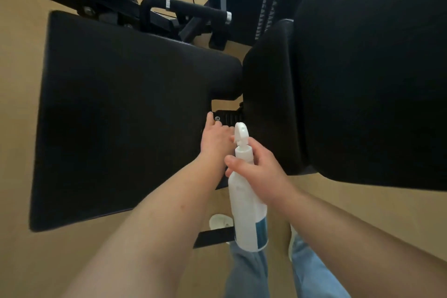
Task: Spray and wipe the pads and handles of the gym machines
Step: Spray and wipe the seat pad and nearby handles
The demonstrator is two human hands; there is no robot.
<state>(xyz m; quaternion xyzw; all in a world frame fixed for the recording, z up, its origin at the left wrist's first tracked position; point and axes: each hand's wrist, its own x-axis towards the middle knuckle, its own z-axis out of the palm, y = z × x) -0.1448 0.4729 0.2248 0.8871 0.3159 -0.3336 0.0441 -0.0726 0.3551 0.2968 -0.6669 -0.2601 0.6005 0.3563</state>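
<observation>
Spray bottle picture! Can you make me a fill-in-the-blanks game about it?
The right hand grips the spray bottle, which is mostly ____.
The left hand is at the edge of the big seat pad, which is ____.
The person's jeans are light ____.
Missing words: white, black, blue.

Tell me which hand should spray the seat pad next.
Right. The right hand grips the spray bottle by its neck, beside the seat pad; the left hand reaches to the pad's edge, holding no bottle.
</observation>
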